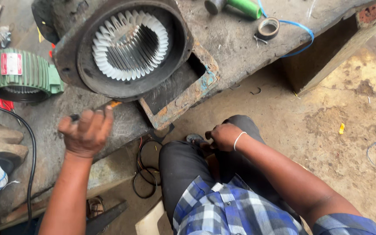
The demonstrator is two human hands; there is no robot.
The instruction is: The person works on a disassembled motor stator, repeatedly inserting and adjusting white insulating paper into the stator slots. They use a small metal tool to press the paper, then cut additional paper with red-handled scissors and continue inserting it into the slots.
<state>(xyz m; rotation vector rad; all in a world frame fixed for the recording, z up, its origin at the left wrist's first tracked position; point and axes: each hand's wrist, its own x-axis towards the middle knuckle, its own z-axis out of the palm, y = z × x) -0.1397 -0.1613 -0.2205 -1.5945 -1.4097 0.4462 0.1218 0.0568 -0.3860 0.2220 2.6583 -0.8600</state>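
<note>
Rust-brown and grimy, the large motor stator housing (122,48) fills the upper centre of the frame, its pale slot-paper teeth ringing the bore, resting on a worn workbench (236,39); just below it, at centre left, the left hand (85,132) has its fingers curled around a thin tool with an orange tip (109,105) that points at the housing's lower rim; the right hand (225,135), at lower centre, is closed in a fist on a dark object against the knee; a green finned motor casing (20,76) sits at upper left; a tape roll (268,28) lies at upper right.
</note>
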